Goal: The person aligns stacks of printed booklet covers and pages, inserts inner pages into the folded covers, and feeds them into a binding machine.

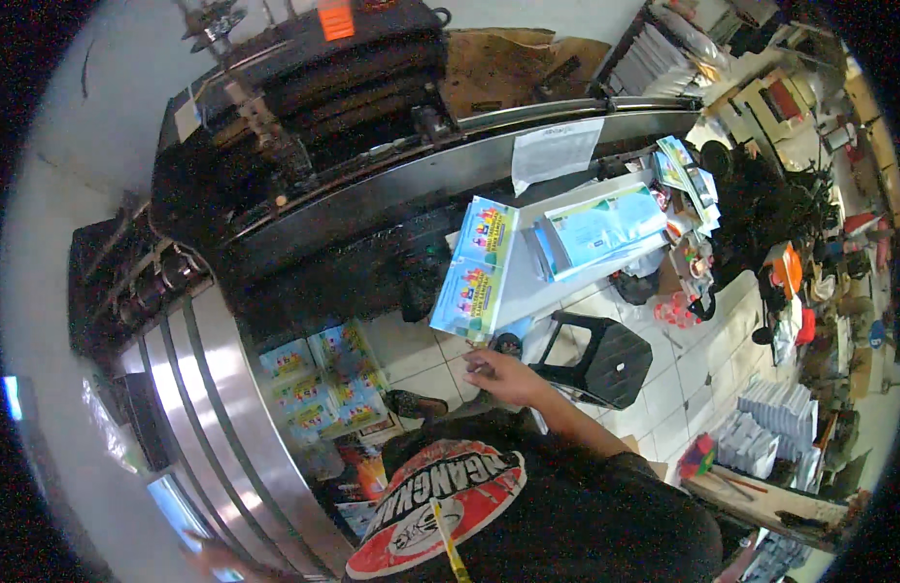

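My right hand (pixel 503 377) is just below the near corner of a long printed sheet (pixel 477 272), blue and green with small figures. Its fingers are loosely bent and apart, and nothing shows between them. The sheet lies at the left end of a narrow grey board (pixel 532 282). Farther right on that board rests a stack of light-blue printed sheets (pixel 605 231). At the lower left rim, my left hand (pixel 212 559) is blurred, lying over or against a pale blue sheet (pixel 178 510); its grip cannot be made out.
A big dark machine (pixel 353 107) fills the far left, with curved metal bars (pixel 217 389) nearer me. More printed sheets (pixel 319 384) lie low beside it. A black plastic stool (pixel 600 360) stands on the tiled floor. Stacked white paper (pixel 770 423) sits at the right.
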The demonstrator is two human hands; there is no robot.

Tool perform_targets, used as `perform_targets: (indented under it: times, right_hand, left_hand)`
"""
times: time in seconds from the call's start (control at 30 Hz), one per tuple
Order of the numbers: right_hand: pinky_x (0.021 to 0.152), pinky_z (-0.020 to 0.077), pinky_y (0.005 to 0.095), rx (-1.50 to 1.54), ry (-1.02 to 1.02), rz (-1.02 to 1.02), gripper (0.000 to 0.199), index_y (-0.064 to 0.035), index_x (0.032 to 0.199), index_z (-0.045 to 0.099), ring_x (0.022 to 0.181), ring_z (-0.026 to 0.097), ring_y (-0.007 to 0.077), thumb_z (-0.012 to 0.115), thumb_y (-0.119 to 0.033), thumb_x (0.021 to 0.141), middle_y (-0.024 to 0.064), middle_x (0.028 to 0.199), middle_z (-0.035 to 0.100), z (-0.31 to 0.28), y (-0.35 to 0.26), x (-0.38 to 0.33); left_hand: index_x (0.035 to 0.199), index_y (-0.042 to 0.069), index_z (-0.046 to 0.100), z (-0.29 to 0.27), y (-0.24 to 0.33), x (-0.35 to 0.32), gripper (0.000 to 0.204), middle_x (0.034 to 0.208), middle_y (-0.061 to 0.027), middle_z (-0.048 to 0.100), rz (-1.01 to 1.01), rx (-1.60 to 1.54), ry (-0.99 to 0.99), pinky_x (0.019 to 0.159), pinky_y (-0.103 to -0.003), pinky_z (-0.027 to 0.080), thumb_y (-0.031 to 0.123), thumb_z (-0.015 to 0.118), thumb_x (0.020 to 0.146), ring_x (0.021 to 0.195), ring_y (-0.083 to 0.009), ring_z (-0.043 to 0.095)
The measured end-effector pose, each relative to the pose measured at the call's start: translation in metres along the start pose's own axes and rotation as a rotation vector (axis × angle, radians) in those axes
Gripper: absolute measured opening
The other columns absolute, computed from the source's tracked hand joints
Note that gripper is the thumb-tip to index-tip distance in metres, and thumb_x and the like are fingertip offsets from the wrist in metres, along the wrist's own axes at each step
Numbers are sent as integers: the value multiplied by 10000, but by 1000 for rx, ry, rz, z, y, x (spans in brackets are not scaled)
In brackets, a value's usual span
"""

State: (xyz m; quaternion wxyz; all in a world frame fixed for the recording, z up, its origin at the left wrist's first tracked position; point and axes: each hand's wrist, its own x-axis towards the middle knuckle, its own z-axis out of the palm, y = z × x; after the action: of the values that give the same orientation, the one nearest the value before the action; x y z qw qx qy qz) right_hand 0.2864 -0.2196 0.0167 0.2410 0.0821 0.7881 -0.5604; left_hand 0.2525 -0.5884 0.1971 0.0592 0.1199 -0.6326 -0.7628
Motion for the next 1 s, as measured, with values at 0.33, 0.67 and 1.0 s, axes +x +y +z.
perform_targets:
  times: [0.33, 0.67, 1.0]
  right_hand:
    - [887, 508, 400, 32, 115, 144, 490, 3, 1232, 537, 1048, 644, 337, 639, -351, 910, 179, 1131, 657, -178, 106, -80]
    - [827, 490, 288, 96, 307, 526, 383, -4, 1169, 592, 971, 622, 164, 658, -274, 905, 126, 1093, 656, -243, 207, -140]
    - [716, 474, 301, 258, 405, 473, 285, -12, 1050, 603, 798, 589, 163, 669, -236, 885, 66, 874, 652, -261, 275, -188]
  left_hand:
    - [1354, -8, 471, 265, -27, -42, 637, 1265, -227, 565, -238, -135, -508, 975, -395, 439, 442, 556, 910, 1161, -322, 553]
    - [1402, 0, 436, 386, -166, 39, 652, 1319, -245, 540, -217, 233, -533, 1016, -380, 412, 424, 555, 921, 1232, -318, 525]
    - [1306, -17, 517, 272, -372, 109, 762, 1273, -261, 570, -422, 1370, -543, 995, -426, 439, 495, 722, 781, 1192, -373, 554]
